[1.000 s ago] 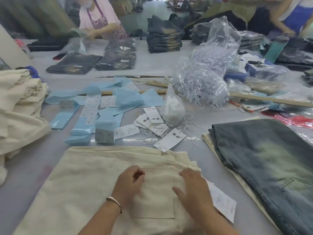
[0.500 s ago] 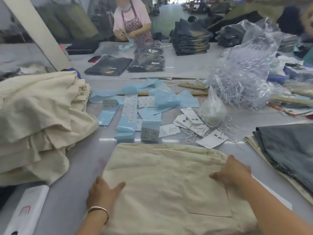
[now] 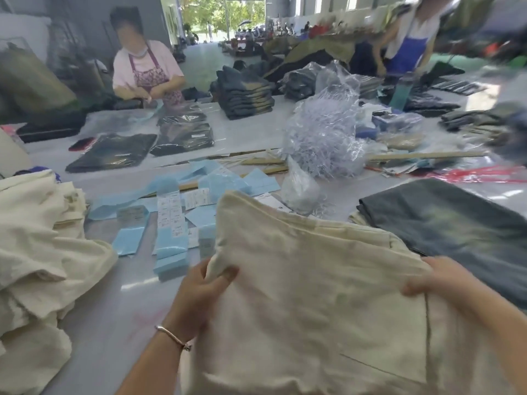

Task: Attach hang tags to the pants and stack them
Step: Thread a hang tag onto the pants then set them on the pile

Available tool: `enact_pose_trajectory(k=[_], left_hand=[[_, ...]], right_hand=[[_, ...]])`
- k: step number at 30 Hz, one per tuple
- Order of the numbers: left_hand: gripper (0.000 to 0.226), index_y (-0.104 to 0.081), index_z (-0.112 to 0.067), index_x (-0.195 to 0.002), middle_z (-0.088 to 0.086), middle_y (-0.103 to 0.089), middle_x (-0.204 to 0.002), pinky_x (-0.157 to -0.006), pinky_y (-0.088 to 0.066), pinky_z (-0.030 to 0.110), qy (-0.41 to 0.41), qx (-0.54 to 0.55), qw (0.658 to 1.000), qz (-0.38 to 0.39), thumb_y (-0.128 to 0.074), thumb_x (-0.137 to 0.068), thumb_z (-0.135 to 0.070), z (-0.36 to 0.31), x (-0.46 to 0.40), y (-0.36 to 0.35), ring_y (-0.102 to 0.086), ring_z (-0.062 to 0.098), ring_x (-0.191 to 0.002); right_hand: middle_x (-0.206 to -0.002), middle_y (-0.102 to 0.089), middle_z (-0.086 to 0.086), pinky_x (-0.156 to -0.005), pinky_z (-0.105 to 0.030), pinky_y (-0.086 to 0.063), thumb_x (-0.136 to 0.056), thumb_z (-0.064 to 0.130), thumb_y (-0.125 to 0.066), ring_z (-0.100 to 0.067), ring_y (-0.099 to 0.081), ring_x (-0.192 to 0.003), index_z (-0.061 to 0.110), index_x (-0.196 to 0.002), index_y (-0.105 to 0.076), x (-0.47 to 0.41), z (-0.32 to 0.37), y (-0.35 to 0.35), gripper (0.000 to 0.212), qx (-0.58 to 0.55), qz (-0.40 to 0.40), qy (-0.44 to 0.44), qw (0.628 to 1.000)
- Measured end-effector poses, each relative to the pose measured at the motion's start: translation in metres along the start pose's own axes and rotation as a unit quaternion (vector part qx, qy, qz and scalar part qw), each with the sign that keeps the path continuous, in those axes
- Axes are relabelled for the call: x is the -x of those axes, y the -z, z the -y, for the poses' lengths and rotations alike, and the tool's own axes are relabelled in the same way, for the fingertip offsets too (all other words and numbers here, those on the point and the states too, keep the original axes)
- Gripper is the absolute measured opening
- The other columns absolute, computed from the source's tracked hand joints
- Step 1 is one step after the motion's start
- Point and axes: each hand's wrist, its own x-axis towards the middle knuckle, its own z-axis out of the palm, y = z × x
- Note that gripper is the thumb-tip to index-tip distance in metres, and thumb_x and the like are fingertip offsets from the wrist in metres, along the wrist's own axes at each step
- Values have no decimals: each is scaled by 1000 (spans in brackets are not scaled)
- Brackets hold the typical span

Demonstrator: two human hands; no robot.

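A folded pair of cream pants [image 3: 308, 280] is lifted off the grey table, its far edge tilted up. My left hand [image 3: 199, 292] grips its left edge, thumb on top. My right hand [image 3: 439, 280] grips its right edge. A back pocket shows at the lower right of the cloth. White hang tags [image 3: 196, 199] and blue paper sheets [image 3: 171, 246] lie scattered on the table beyond. The tag on these pants is hidden.
A heap of cream pants [image 3: 37, 246] lies at the left. Grey-green washed jeans [image 3: 445, 220] lie stacked at the right. Clear bags of white strings [image 3: 322, 141] stand behind. A person in an apron [image 3: 145, 72] works across the table beside dark folded jeans [image 3: 245, 95].
Both hands moved from lying on the flat pants to gripping their side edges, and the pants rose off the table. The camera view tilted up.
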Motion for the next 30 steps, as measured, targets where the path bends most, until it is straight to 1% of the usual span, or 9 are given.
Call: enact_pose_trajectory(k=[2,8,12,15,19,22,24,27,30], left_hand=[[25,-73,-18,-91,5,-76,-88,-70,-56,36,-45,-28,998,23,-81,-74,-35,-22,-13,-32,-72,24,-83],[25,-56,-27,-82,0,-65,-69,-53,-42,29,-244,-212,944,68,-61,-75,-51,-94,-52,-188,-59,3,-59],[33,-53,-19,-78,3,-61,-65,-59,-44,41,-348,-246,899,97,-65,-80,-50,-143,-77,-302,-59,22,-63],[34,-55,-15,-76,2,-58,-65,-61,-37,36,-405,-283,867,60,-73,-80,-44,-174,-109,-377,-55,29,-67],[31,-66,-15,-98,13,-63,-92,-76,-43,39,-428,-336,839,-1,-76,-78,-37,-185,-157,-454,-58,35,-90],[46,-64,-21,-119,14,-56,-120,-91,-43,45,-404,-472,784,-2,-75,-75,-29,-151,-180,-490,-47,37,-114],[47,-60,-26,-126,6,-53,-133,-100,-41,40,-335,-563,747,109,-69,-81,-35,-102,-178,-508,-45,30,-124],[45,-54,-24,-134,3,-48,-143,-110,-32,32,-195,-649,657,330,-53,-94,-44,-6,-159,-522,-43,23,-133],[35,-62,-17,-115,8,-59,-127,-100,-42,40,-163,-682,604,379,-41,-95,-36,47,-139,-522,-51,29,-122]], right_hand=[[-85,-73,-9,-72,-33,-47,-50,26,-89,-23,-65,-82,11,-82,-74,19,-17,35,38,-28,-41,-16,999],[-88,-64,3,-61,-23,-42,-75,45,-78,-8,-56,-75,17,-91,-65,42,-87,119,35,-102,-218,-43,970],[-86,-64,4,-70,-31,-47,-79,59,-66,-21,-61,-89,22,-86,-65,42,-142,183,37,-131,-282,-81,947],[-96,-71,-5,-80,-36,-48,-78,63,-63,-22,-64,-91,16,-94,-72,32,-186,228,51,-176,-307,-77,932],[-109,-64,-9,-81,-37,-44,-78,61,-66,-25,-58,-95,7,-108,-61,-8,-230,263,61,-232,-351,-96,902],[-124,-53,-10,-88,-39,-42,-85,58,-59,-30,-50,-109,11,-116,-43,-50,-246,253,58,-21,-353,-149,923],[-147,-30,-11,-106,-45,-32,-87,58,-53,-33,-29,-134,21,-133,-34,-75,-255,225,62,187,-302,-134,925],[-159,18,-10,-115,-56,2,-92,52,-46,-36,15,-145,34,-141,-27,-102,-268,176,56,277,-196,-87,937],[-162,10,-1,-104,-54,27,-99,42,-33,-27,20,-146,34,-144,-30,-117,-272,155,47,361,-138,-70,920]])
